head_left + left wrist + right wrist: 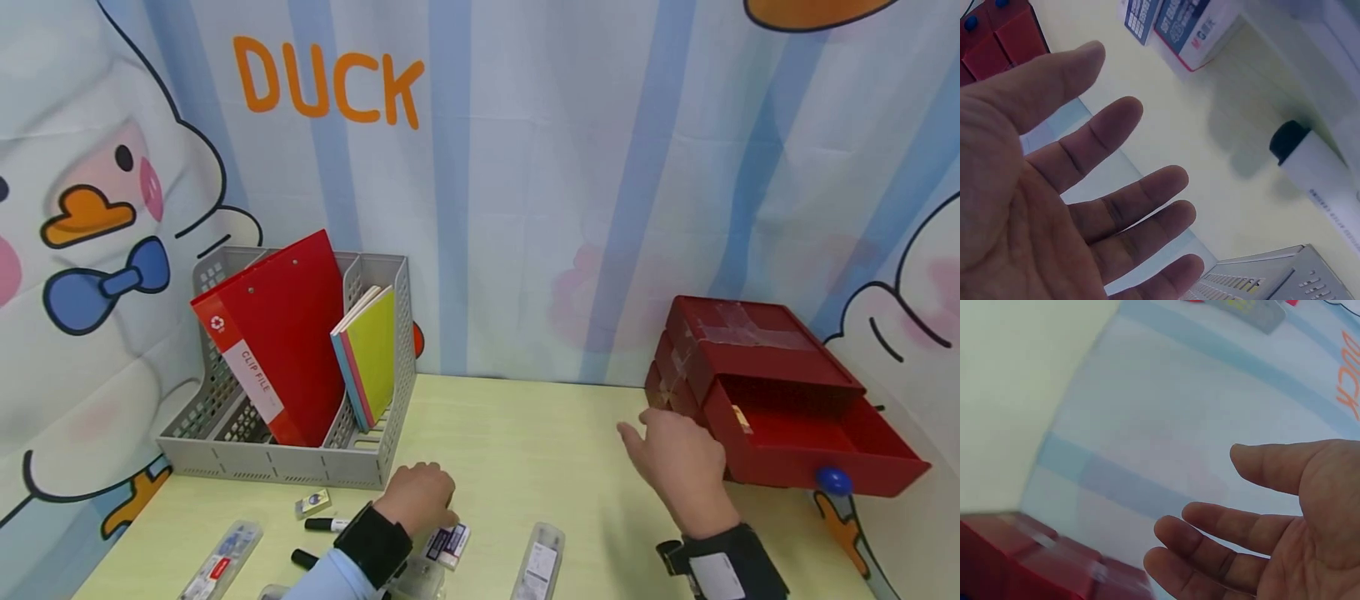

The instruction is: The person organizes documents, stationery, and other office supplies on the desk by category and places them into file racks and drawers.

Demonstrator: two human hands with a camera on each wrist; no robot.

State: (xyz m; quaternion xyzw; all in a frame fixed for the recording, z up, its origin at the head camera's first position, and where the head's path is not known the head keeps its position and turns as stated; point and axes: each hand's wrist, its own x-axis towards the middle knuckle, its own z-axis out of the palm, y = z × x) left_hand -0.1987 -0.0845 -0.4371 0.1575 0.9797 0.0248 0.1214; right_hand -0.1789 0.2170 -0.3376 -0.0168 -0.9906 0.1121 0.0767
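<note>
My left hand (418,500) hovers over the front of the table, its fingers spread and holding nothing in the left wrist view. Close by its thumb are boxed erasers (447,546), whose printed sleeves (1192,31) show at the top of that view. A black-capped marker (1322,181) lies beyond the fingers. My right hand (675,462) is beside the red drawer box (757,333), palm bare and fingers loosely bent. The lower drawer (870,467), with a blue knob (834,481), is pulled out. A small item (742,419) sits inside at its left wall.
A grey perforated organizer (285,467) holds a red clip file (281,350) and several colored notebooks (372,354). Clear plastic cases (222,560) lie at the front, another case (538,562) between my hands. A small eraser (312,503) and markers (324,524) lie before the organizer.
</note>
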